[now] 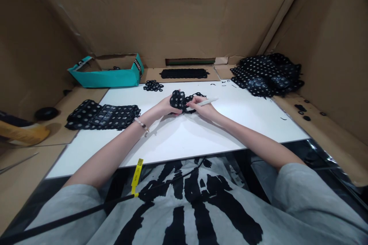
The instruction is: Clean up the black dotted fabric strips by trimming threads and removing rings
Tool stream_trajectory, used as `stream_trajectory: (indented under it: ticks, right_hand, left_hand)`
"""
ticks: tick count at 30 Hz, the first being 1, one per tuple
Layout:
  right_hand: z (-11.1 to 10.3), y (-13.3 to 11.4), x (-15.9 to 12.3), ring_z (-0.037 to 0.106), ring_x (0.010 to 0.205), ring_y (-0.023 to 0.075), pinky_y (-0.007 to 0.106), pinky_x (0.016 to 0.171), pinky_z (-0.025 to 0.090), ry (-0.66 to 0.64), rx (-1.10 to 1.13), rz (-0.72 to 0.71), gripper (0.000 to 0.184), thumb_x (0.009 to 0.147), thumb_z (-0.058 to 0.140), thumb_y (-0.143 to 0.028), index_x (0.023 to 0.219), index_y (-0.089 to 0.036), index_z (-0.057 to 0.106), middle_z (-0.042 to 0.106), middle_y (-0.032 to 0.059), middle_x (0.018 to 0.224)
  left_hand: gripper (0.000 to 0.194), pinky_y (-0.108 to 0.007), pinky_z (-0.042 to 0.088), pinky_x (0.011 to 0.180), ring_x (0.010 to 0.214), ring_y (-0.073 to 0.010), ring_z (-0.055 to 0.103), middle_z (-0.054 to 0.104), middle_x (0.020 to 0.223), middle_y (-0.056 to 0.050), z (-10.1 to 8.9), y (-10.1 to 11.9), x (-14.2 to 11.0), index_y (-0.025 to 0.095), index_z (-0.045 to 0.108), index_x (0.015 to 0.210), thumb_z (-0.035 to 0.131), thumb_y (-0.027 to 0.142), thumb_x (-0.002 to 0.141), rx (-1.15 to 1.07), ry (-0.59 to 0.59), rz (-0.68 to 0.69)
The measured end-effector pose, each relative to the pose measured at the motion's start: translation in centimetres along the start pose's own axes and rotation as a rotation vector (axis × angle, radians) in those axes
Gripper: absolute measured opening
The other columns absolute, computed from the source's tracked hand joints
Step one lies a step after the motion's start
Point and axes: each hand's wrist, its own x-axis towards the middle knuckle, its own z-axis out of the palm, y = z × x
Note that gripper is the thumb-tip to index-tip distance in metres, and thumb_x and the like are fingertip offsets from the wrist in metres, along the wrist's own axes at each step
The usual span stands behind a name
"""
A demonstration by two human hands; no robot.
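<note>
Over the middle of the white board [178, 138], my left hand [165, 106] is closed around a folded black rubber sheet with rows of round holes [177, 99]. My right hand [201, 108] pinches a white pen-shaped tool [209, 101], its front end at the sheet and hidden by fingers and rubber. Part of the sheet curls out behind the right fingers. Left of my left hand lies a stack of similar perforated black sheets [105, 115]. A small pile of loose black rings [153, 85] sits behind the left hand.
A teal box [107, 79] with some black rings inside stands back left. A flat black strip [184, 73] lies at the back. More perforated sheets [266, 76] are heaped back right, near scattered black scraps [300, 108]. Cardboard walls [178, 15] enclose the board; a yellow bottle [25, 132] lies left.
</note>
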Motion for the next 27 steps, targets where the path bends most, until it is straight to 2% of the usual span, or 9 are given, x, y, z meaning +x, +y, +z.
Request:
stream_trajectory:
  ticks: [2,6,9,11,16,19,24,27]
  right_hand:
    - [-0.1,-0.1,0.0,0.062,0.083,0.0205,0.033,0.075,0.047,0.006,0.008,0.007,0.023,0.079,0.060,-0.040,0.067,-0.022,0.052,0.066,0.0020,0.077]
    - [-0.1,-0.2,0.2,0.062,0.082,0.0204,0.032,0.074,0.047,0.041,0.044,0.028,0.024,0.079,0.060,-0.040,0.066,-0.022,0.051,0.066,0.0021,0.075]
    - [-0.1,-0.2,0.3,0.062,0.083,0.0207,0.032,0.074,0.047,0.056,0.048,0.035,0.024,0.079,0.060,-0.041,0.066,-0.023,0.051,0.065,0.0020,0.074]
    - [-0.1,-0.2,0.2,0.062,0.083,0.0209,0.032,0.074,0.047,0.058,0.028,0.030,0.024,0.079,0.060,-0.041,0.067,-0.023,0.051,0.065,0.0019,0.074]
    - [0.3,-0.6,-0.5,0.062,0.086,0.0211,0.033,0.076,0.045,0.047,-0.049,-0.049,0.018,0.081,0.057,-0.035,0.069,-0.023,0.051,0.067,0.0028,0.081]
    - [0.4,-0.7,-0.6,0.062,0.088,0.0212,0.034,0.078,0.045,0.033,-0.041,-0.077,0.019,0.083,0.055,-0.034,0.069,-0.023,0.048,0.068,0.0029,0.084]
    - [-0.2,-0.4,-0.1,0.065,0.091,0.0215,0.033,0.079,0.045,0.038,0.110,-0.028,0.020,0.081,0.057,-0.035,0.069,-0.022,0.046,0.070,0.0028,0.084]
    - [-0.4,-0.3,0.0,0.066,0.090,0.0217,0.034,0.080,0.045,0.051,0.120,-0.023,0.021,0.080,0.058,-0.036,0.069,-0.022,0.048,0.071,0.0029,0.084]
  left_hand:
    - [0.101,-0.032,0.053,0.075,0.083,-0.0190,0.062,0.068,0.102,-0.005,0.0,0.0,0.0,0.018,0.039,0.147,0.082,0.017,0.055,0.007,0.011,-0.002]
    - [0.098,-0.035,0.052,0.088,0.113,-0.0274,0.057,0.059,0.131,-0.012,0.3,-0.1,0.2,0.020,0.047,0.141,0.085,0.020,0.051,-0.021,0.085,0.052]
    - [0.097,-0.037,0.053,0.086,0.116,-0.0290,0.055,0.056,0.136,-0.013,0.5,-0.2,0.3,0.019,0.048,0.138,0.086,0.020,0.049,-0.093,0.096,0.028]
    - [0.091,-0.036,0.052,0.085,0.111,-0.0273,0.058,0.059,0.130,-0.012,0.7,-0.2,0.3,0.018,0.052,0.133,0.086,0.019,0.049,-0.117,0.108,0.011]
    - [0.062,-0.034,0.051,0.082,0.091,-0.0205,0.061,0.067,0.103,-0.007,1.2,-0.5,0.3,0.013,0.060,0.105,0.085,0.019,0.049,-0.133,0.146,-0.046]
    - [0.056,-0.032,0.049,0.078,0.085,-0.0180,0.060,0.067,0.094,-0.004,1.2,-0.6,0.3,0.014,0.059,0.099,0.085,0.018,0.049,-0.141,0.139,-0.038]
    - [0.048,-0.031,0.048,0.071,0.072,-0.0154,0.057,0.064,0.082,-0.001,0.9,0.1,0.2,0.014,0.059,0.091,0.086,0.021,0.051,-0.141,0.083,-0.054]
    - [0.045,-0.031,0.047,0.068,0.070,-0.0149,0.056,0.063,0.081,-0.002,1.0,0.5,0.1,0.014,0.060,0.090,0.085,0.021,0.053,-0.143,0.079,-0.085]
